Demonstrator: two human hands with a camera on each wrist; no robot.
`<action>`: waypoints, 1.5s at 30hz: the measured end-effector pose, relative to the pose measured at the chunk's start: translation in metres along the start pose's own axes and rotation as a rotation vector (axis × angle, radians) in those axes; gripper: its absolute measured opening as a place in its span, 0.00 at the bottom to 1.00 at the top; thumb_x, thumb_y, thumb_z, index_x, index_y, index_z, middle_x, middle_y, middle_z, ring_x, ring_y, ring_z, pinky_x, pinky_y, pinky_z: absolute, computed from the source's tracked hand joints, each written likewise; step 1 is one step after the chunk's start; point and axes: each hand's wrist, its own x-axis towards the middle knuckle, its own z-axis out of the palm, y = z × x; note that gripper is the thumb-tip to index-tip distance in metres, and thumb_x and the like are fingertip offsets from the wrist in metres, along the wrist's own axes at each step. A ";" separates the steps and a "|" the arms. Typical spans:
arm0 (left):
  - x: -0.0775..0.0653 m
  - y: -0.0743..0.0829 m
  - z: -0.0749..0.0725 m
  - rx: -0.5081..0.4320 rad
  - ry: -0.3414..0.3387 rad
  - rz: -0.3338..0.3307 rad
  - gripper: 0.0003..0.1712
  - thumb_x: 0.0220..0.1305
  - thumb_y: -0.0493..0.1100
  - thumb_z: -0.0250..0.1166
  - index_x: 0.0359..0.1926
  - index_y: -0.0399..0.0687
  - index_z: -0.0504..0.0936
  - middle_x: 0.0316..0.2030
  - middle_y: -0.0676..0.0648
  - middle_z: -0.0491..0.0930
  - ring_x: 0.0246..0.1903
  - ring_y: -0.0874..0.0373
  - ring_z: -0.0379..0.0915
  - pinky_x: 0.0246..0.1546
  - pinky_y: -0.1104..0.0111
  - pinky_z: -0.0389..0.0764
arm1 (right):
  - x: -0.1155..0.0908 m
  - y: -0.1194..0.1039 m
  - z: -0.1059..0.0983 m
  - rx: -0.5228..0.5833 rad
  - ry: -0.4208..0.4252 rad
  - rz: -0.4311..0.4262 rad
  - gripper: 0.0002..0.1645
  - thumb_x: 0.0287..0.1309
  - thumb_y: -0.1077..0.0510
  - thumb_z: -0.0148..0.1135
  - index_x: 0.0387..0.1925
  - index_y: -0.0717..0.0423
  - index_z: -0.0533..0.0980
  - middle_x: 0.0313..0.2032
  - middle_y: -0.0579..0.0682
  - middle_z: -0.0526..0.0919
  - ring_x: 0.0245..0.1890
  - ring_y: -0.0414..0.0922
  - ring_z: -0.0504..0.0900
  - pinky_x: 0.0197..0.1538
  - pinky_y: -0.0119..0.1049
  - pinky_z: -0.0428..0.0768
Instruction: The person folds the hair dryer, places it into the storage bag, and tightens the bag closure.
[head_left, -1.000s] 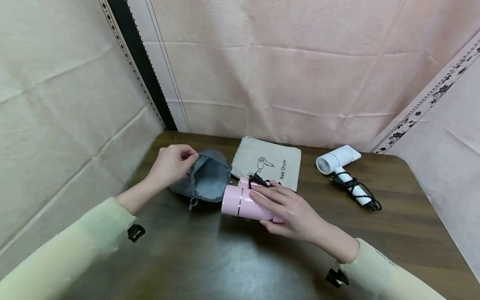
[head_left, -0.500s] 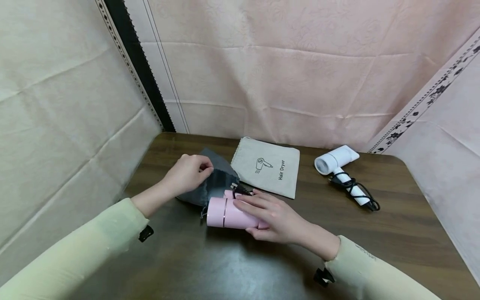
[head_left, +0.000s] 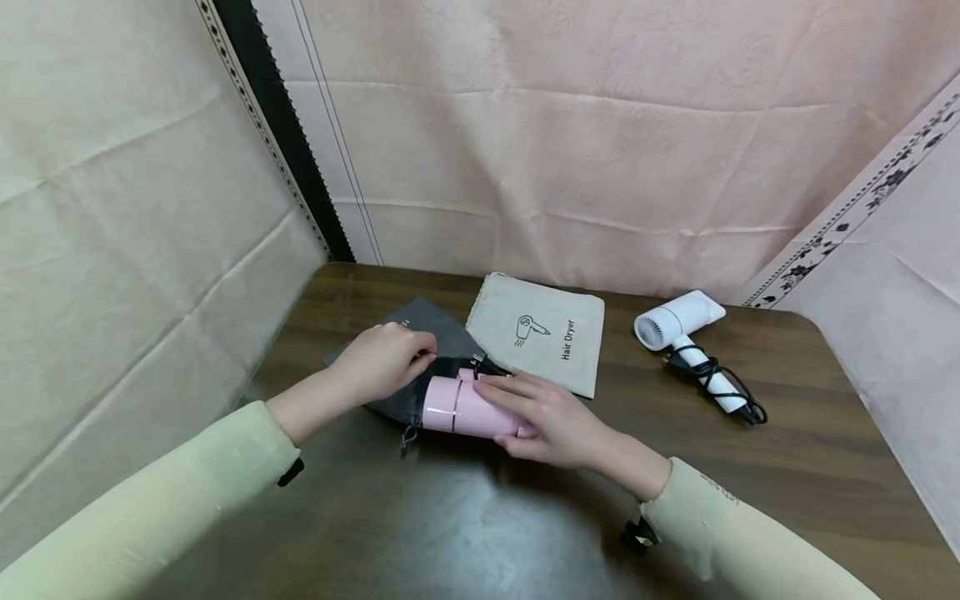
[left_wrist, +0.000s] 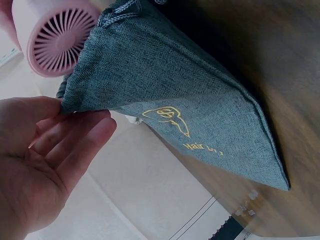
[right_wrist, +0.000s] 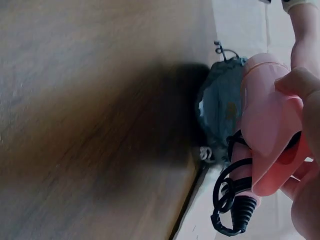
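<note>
My left hand [head_left: 381, 363] pinches the rim of a dark grey-blue drawstring pouch [head_left: 438, 327] between thumb and fingers. A yellow dryer drawing and partly folded lettering mark the pouch's side in the left wrist view. My right hand [head_left: 558, 423] grips a folded pink hair dryer [head_left: 474, 410] around its body and nozzle end. The dryer's round vent [left_wrist: 64, 39] is at the pouch's mouth; how far inside it reaches cannot be told. A black cord [right_wrist: 227, 200] is wrapped about the dryer's handle. The pouch's drawstring [head_left: 409, 435] hangs at its near side.
Behind the dryer, a cream pouch [head_left: 543, 329] printed "Hair Dryer" lies flat on the brown wooden table [head_left: 360, 508]. A white hair dryer [head_left: 681, 321] with its black cord wound round the handle lies at the right. Pale cloth walls surround the table.
The left hand has moved right and nearer with the pouch's rim. The right hand has brought the pink hair dryer left, up to the pouch's mouth, which now faces the dryer.
</note>
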 end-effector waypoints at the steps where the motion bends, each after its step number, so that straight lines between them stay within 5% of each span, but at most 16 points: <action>1: 0.000 0.000 0.001 0.006 -0.004 0.005 0.03 0.72 0.35 0.69 0.38 0.44 0.88 0.30 0.49 0.86 0.27 0.60 0.81 0.35 0.59 0.87 | 0.000 0.002 0.000 -0.007 -0.003 0.003 0.41 0.59 0.53 0.75 0.74 0.57 0.75 0.69 0.57 0.80 0.67 0.62 0.80 0.71 0.59 0.75; 7: 0.000 0.005 0.007 0.017 0.014 0.007 0.05 0.73 0.36 0.68 0.36 0.45 0.87 0.28 0.51 0.85 0.23 0.64 0.76 0.28 0.63 0.84 | -0.001 0.009 0.003 -0.062 -0.013 -0.009 0.42 0.59 0.53 0.76 0.73 0.58 0.75 0.69 0.59 0.80 0.67 0.62 0.80 0.71 0.59 0.74; 13: 0.007 0.012 0.013 0.036 0.063 -0.060 0.10 0.71 0.35 0.67 0.30 0.47 0.82 0.22 0.53 0.78 0.20 0.62 0.69 0.24 0.64 0.77 | -0.002 0.009 0.009 -0.170 -0.008 -0.103 0.43 0.57 0.51 0.78 0.72 0.59 0.76 0.67 0.61 0.81 0.66 0.61 0.81 0.69 0.59 0.77; 20: 0.010 0.017 0.016 0.052 0.059 -0.091 0.10 0.71 0.36 0.69 0.30 0.46 0.84 0.22 0.51 0.81 0.20 0.60 0.73 0.22 0.61 0.79 | -0.001 0.004 0.012 -0.148 -0.044 -0.123 0.43 0.59 0.49 0.76 0.74 0.57 0.75 0.68 0.60 0.81 0.68 0.57 0.80 0.70 0.58 0.76; 30: 0.008 0.022 0.019 0.154 0.020 -0.012 0.10 0.71 0.34 0.69 0.29 0.45 0.84 0.23 0.48 0.84 0.20 0.58 0.78 0.19 0.61 0.79 | -0.001 0.013 0.007 -0.073 -0.040 -0.001 0.41 0.59 0.53 0.75 0.73 0.57 0.75 0.68 0.58 0.81 0.65 0.63 0.81 0.70 0.58 0.76; 36: 0.007 0.028 0.020 0.250 0.026 0.026 0.10 0.69 0.31 0.67 0.29 0.44 0.83 0.24 0.45 0.84 0.24 0.50 0.84 0.21 0.55 0.83 | 0.004 0.016 0.010 -0.143 -0.040 -0.035 0.41 0.60 0.51 0.77 0.72 0.57 0.76 0.67 0.61 0.81 0.65 0.61 0.82 0.71 0.58 0.75; 45: 0.011 0.034 0.019 0.246 0.048 -0.012 0.10 0.68 0.32 0.67 0.28 0.43 0.82 0.21 0.45 0.83 0.20 0.48 0.82 0.18 0.55 0.80 | 0.014 0.012 0.022 -0.326 -0.055 -0.119 0.43 0.57 0.47 0.79 0.71 0.57 0.76 0.65 0.61 0.82 0.65 0.57 0.82 0.69 0.57 0.77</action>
